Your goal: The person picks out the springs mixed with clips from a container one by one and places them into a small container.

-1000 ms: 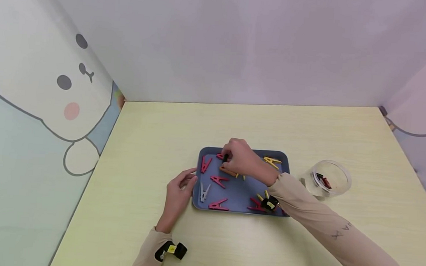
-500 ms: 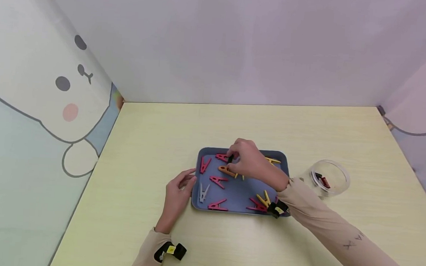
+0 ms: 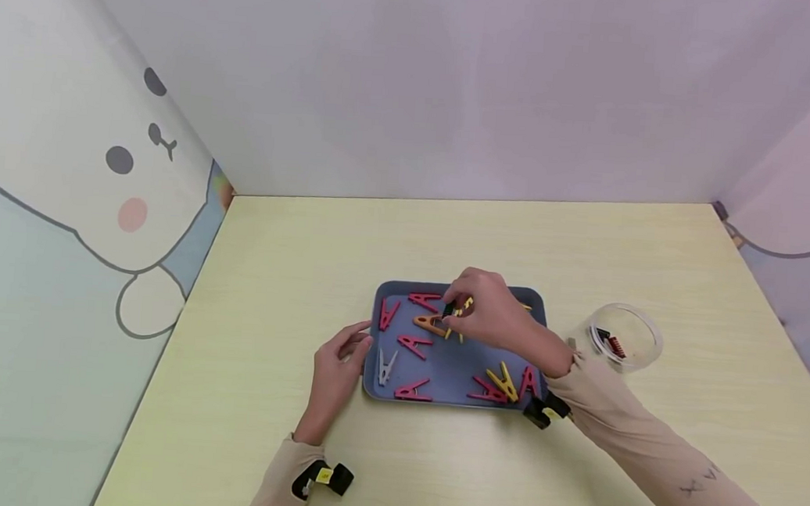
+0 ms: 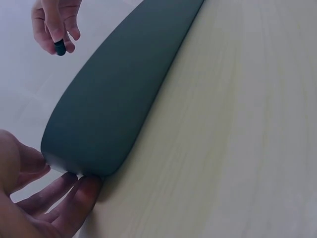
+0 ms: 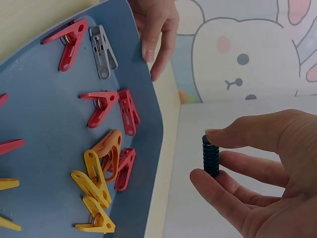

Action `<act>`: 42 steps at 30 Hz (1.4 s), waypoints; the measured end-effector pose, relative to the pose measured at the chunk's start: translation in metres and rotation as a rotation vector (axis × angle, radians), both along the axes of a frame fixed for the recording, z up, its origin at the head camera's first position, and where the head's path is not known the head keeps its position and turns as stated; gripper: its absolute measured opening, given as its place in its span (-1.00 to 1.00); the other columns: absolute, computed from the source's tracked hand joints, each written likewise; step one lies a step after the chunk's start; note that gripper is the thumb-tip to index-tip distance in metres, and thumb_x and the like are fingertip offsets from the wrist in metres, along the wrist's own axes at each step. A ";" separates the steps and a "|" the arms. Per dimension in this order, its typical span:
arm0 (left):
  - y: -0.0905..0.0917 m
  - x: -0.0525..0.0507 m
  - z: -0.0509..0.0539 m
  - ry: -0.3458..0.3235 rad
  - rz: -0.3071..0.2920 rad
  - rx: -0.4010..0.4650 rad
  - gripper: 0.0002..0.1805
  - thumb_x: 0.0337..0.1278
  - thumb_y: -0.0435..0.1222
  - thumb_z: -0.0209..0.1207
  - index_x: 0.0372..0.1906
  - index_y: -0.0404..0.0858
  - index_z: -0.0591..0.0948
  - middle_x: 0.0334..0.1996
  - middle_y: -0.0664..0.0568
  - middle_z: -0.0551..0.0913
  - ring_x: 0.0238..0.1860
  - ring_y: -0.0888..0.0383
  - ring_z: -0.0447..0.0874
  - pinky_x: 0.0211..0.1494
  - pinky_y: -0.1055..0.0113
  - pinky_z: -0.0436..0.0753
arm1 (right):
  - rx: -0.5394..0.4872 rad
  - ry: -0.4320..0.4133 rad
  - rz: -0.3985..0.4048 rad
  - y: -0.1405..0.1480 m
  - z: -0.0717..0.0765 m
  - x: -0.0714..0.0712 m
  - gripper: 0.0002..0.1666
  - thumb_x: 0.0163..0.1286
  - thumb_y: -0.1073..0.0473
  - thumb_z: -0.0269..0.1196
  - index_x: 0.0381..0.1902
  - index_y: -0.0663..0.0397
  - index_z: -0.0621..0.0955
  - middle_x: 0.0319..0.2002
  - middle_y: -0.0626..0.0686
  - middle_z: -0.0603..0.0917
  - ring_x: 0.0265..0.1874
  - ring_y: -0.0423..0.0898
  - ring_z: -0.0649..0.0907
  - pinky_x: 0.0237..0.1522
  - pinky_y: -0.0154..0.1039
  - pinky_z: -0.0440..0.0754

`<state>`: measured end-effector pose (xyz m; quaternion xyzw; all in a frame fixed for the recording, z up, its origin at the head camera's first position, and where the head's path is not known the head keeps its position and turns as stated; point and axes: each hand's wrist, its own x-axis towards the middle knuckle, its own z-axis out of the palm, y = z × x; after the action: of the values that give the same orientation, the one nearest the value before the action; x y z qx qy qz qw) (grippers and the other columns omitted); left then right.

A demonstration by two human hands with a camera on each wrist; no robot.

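Observation:
In the right wrist view, my right hand [image 3: 489,310] pinches a small dark coil spring [image 5: 211,157] between thumb and fingertips. It is above the upper middle of a blue-grey tray [image 3: 453,370]. My left hand [image 3: 335,373] holds the tray's left edge, thumb at the rim and fingertips against the outer wall. Clothespins lie spread in the tray: several red ones [image 3: 413,389], several yellow ones [image 3: 503,382], a grey one [image 3: 386,368] and an orange one [image 3: 430,324]. My right hand partly hides the yellow ones at the upper right.
A clear round container [image 3: 656,345] stands right of the tray, holding a red coil [image 3: 617,347] and something dark. The pale wooden table [image 3: 291,261] meets a wall at the back. Printed cartoon panels [image 3: 159,236] flank it.
My right hand has moved rightward over the tray with the dark spring in its fingers, uncovering red and orange clothespins. My left hand stays at the tray's edge.

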<state>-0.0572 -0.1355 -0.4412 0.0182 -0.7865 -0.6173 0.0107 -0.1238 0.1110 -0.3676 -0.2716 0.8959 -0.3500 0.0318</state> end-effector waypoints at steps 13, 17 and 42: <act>-0.001 -0.001 -0.002 -0.014 0.002 -0.005 -0.69 0.26 -0.39 0.14 0.08 -0.38 0.58 -0.14 -0.31 0.62 -0.16 -0.18 0.65 -0.35 0.12 0.70 | -0.046 -0.021 -0.029 0.013 0.004 0.009 -0.81 0.04 0.32 0.44 -0.34 0.21 0.68 -0.30 0.05 0.57 -0.36 0.02 0.64 -0.40 -0.32 0.67; -0.002 -0.001 -0.003 -0.016 0.002 -0.013 -0.69 0.26 -0.38 0.14 0.08 -0.37 0.58 -0.14 -0.31 0.62 -0.17 -0.18 0.65 -0.36 0.14 0.70 | -0.058 -0.005 -0.041 0.018 0.003 0.011 -0.82 0.04 0.33 0.43 -0.34 0.17 0.69 -0.30 0.04 0.57 -0.39 -0.04 0.65 -0.41 -0.33 0.66; -0.005 -0.003 -0.011 -0.006 0.025 0.008 -0.70 0.23 -0.38 0.17 0.05 -0.33 0.61 -0.19 -0.24 0.64 -0.22 -0.17 0.66 -0.40 0.16 0.70 | -0.117 0.027 -0.098 0.048 0.013 0.025 -0.84 0.04 0.35 0.44 -0.37 0.16 0.69 -0.31 -0.01 0.58 -0.37 -0.16 0.63 -0.36 -0.31 0.69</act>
<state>-0.0600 -0.1401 -0.4526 0.0300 -0.7838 -0.6200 0.0163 -0.0988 0.1589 -0.3542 -0.2335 0.8866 -0.3991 -0.0132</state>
